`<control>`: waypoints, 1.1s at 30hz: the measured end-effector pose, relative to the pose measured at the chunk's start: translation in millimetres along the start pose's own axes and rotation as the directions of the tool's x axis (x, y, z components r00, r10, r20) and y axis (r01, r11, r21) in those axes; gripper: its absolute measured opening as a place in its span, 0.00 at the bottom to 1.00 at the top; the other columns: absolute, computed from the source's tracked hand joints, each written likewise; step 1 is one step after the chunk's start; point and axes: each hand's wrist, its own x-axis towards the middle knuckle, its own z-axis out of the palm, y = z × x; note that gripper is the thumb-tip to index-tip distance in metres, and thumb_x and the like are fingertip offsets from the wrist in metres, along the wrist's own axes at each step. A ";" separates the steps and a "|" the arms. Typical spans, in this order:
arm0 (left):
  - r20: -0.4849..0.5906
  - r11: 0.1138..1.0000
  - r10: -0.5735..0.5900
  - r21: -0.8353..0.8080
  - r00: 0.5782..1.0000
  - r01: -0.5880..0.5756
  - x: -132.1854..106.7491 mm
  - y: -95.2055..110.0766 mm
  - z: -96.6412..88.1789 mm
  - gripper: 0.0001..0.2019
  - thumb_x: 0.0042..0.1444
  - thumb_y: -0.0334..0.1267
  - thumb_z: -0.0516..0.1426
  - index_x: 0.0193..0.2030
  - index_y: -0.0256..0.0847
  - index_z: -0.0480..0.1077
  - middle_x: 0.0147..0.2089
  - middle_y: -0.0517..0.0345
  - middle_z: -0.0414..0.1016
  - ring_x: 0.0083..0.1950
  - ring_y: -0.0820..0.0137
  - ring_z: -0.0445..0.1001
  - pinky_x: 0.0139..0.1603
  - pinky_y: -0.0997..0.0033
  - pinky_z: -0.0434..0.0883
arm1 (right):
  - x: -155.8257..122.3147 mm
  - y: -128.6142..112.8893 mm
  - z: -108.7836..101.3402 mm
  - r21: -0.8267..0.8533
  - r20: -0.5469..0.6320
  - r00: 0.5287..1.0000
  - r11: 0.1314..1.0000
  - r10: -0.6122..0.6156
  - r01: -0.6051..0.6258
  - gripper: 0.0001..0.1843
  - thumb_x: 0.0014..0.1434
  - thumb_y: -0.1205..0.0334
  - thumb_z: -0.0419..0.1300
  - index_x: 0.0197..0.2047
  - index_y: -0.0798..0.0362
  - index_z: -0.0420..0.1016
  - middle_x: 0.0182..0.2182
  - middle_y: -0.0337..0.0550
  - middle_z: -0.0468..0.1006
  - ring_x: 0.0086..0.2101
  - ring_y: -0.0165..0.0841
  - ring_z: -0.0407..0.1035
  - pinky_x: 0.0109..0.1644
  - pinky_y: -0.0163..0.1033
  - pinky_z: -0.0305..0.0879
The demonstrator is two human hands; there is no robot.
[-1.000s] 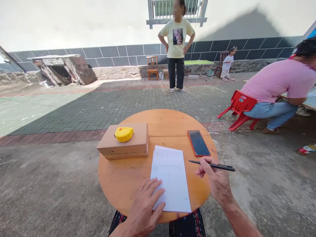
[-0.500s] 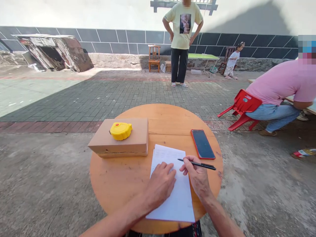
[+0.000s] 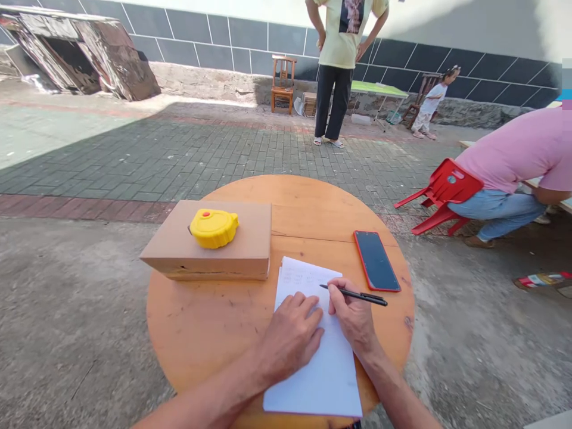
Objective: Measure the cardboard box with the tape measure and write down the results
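A white sheet of paper lies on the round wooden table. My left hand rests flat on the sheet with its fingers stretched out, pinning it down. My right hand is closed round a black pen, whose tip points left over the upper part of the sheet. A cardboard box sits to the left with a yellow tape measure on top. A red-cased phone lies face up just right of the pen.
A person in a pink shirt sits on a red plastic chair at the right. Another person stands on the paving beyond the table, near a wooden chair, and a child stands further back.
My left hand slid up the paper from its lower edge to the middle. My right hand brought the pen in over the sheet. The view tilted downward and closer.
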 end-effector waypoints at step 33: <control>0.052 0.999 -0.019 -0.048 0.998 0.022 3.5 -3.4 -4.1 0.10 0.59 0.34 0.54 0.48 0.39 0.66 0.55 0.51 0.69 0.48 0.58 0.66 0.46 0.55 0.71 | 1.6 1.7 3.9 -0.278 0.011 0.987 0.948 -0.160 0.157 0.10 0.63 0.58 0.52 0.35 0.50 0.71 0.30 0.39 0.76 0.33 0.34 0.71 0.40 0.36 0.68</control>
